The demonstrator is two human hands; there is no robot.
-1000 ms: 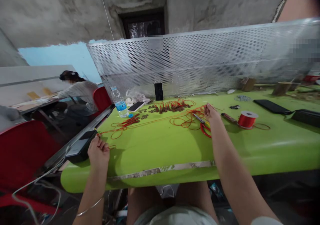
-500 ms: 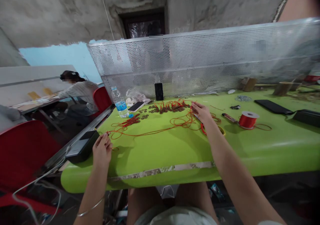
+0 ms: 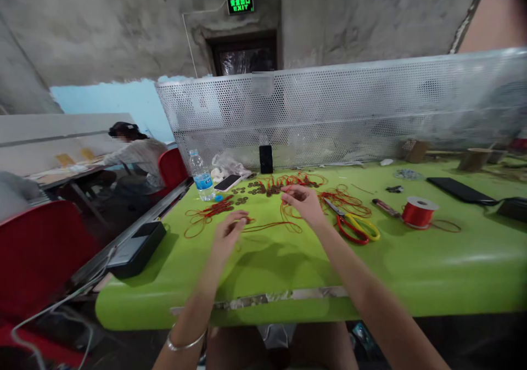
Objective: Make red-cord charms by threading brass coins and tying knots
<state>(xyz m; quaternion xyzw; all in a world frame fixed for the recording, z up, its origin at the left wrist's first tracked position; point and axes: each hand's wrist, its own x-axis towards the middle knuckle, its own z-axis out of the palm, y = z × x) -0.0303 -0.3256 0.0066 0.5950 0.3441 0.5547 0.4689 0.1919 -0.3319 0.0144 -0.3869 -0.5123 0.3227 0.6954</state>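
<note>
Both of my hands reach out over a lime-green table (image 3: 288,271). My left hand (image 3: 229,231) is curled, pinching a thin red cord (image 3: 267,226) that runs right toward my right hand (image 3: 302,201). That hand is also closed on the same cord, just in front of a pile of dark coins strung on red cords (image 3: 280,182). More loose loops of red cord (image 3: 206,216) lie to the left of my left hand. Red-and-yellow scissors (image 3: 356,224) rest on the table just right of my right wrist.
A spool of red cord (image 3: 418,212), a small tool (image 3: 383,207) and black phones (image 3: 461,190) lie at the right. A water bottle (image 3: 201,175), a phone (image 3: 228,182) and an upright phone (image 3: 265,158) stand before a perforated metal screen (image 3: 349,106). A black box (image 3: 135,248) sits at the left edge. Another person (image 3: 135,153) sits at a far left table.
My left hand moved from the table's left edge to the right and forward, my right hand moved left, so the cord between them slackened. The scissors now lie uncovered. The view tilted down slightly.
</note>
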